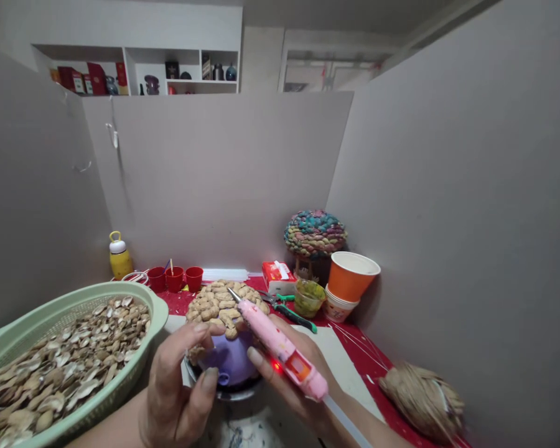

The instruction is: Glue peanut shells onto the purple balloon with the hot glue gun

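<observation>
Before me a purple balloon-like form [231, 361], partly covered with peanut shells [214, 302], sits in a dark-rimmed round holder. My right hand [303, 367] grips a pink glue gun [277, 339] with a clear glue stick at its back. Its metal nozzle points up and left over the shells, and a red light glows beside it. On the left side of the form is my left hand [182, 379], thumb and forefinger apart, with no object visible between them. Its forefinger is close to the lower edge of the shells; whether it touches them I cannot tell.
A green basket [161, 305] of empty shells stands at left. Behind are red cups [174, 280], a yellow bottle [120, 258], a tissue pack [279, 278], green-handled pliers [296, 316], a bowl [309, 298], paper buckets [352, 277] and a colourful shell-covered dome [315, 233]. Straw-coloured fibre [422, 398] lies right.
</observation>
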`<state>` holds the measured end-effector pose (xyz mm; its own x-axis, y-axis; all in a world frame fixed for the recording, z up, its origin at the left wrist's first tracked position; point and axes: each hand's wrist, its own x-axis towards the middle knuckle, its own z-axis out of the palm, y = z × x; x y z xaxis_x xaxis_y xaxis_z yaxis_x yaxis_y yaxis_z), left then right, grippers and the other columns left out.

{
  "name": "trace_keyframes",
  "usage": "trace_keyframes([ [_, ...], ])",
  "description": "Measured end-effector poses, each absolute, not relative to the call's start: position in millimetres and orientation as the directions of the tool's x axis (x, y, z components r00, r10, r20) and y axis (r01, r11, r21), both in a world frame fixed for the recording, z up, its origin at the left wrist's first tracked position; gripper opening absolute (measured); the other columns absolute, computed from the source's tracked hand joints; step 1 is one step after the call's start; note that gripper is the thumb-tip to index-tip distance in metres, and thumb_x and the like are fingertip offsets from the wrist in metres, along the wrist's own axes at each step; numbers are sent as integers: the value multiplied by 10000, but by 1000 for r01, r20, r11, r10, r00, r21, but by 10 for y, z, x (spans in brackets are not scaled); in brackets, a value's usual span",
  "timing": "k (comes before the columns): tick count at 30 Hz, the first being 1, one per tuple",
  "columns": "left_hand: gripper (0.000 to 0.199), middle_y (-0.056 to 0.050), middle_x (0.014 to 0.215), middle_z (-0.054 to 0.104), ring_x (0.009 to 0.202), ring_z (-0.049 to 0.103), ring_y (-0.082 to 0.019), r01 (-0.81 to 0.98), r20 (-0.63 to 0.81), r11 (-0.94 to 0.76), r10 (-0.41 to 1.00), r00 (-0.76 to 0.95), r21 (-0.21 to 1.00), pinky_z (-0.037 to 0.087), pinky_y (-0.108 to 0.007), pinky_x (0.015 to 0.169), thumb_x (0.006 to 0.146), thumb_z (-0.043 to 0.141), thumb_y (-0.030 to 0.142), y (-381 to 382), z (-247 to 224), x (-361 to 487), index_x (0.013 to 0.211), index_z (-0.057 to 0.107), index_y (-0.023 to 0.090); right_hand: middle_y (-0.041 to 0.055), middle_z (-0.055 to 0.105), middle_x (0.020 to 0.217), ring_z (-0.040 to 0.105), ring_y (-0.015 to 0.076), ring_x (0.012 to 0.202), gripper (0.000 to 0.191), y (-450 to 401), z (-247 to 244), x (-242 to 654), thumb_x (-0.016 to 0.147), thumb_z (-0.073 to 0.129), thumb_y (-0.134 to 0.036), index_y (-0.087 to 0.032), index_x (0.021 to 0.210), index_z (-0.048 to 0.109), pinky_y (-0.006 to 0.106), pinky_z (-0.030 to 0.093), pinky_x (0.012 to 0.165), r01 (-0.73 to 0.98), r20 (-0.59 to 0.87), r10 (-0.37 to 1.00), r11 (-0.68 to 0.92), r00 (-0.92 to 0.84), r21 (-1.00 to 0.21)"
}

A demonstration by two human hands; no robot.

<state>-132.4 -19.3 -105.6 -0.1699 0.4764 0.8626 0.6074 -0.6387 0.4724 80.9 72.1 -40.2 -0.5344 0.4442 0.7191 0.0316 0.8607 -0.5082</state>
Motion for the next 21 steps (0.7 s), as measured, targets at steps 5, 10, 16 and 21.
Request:
trace_keyframes([
  [5,513,-108,1077,682,973,693,-289,692,894,-635,447,-36,345,512,-511,920,848,592,258,-74,-710,-1173,1344,462,287,45,602,802,591,191,717,84,718,-322,833,895,533,-278,-200,908,559,322,526,669,14,704,454,845,-545,-535],
  [10,538,-113,1075,675,1018,676,-300,724,890,-629,453,44,284,491,-522,935,846,583,240,-80,-765,-1222,1360,432,295,34,624,817,606,179,715,117,735,-96,1015,922,549,-311,-207,948,594,294,519,675,13,666,474,820,-576,-573],
  [16,666,-121,1135,658,1079,647,-314,736,887,-652,432,161,184,471,-546,948,830,564,179,-45,-684,-1200,1445,350,320,-14,556,645,487,120,521,279,795,77,1304,903,615,-426,-210,735,564,234,384,454,146,502,451,833,-738,-534],
  [21,722,-141,1197,631,1088,635,-311,742,880,-653,430,201,149,458,-551,963,822,554,143,-46,-681,-1202,1479,301,304,-20,595,644,509,114,517,258,790,44,1335,880,656,-434,-211,757,620,223,405,476,167,492,440,848,-751,-503],
])
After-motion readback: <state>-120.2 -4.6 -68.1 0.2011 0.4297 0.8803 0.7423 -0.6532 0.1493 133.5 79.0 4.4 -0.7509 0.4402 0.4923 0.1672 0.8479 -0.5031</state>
